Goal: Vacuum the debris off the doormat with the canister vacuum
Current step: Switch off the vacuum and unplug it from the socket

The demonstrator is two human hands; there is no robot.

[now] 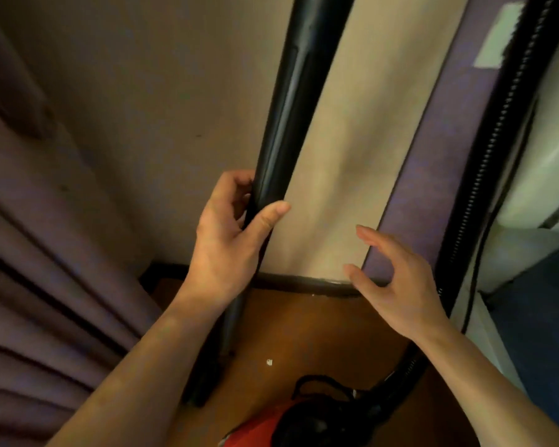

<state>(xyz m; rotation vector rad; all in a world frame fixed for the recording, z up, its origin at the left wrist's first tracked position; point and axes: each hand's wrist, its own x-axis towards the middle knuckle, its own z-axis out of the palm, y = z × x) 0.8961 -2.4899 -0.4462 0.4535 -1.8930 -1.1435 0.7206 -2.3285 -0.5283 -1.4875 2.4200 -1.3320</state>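
Gripping glossy black wand tube [284,124] — left hand [226,240] curled round it; right hand [397,285] loose, holding nothing — ribbed hose [484,175] beside.

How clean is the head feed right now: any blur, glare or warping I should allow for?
Head view: dim, warm light, soft all over; the glossy black vacuum tube shows a pale glare streak above the left hand gripping it; wide-angle bending curves the ribbed black hose and the dark skirting; the red canister at the bottom edge is blurred.
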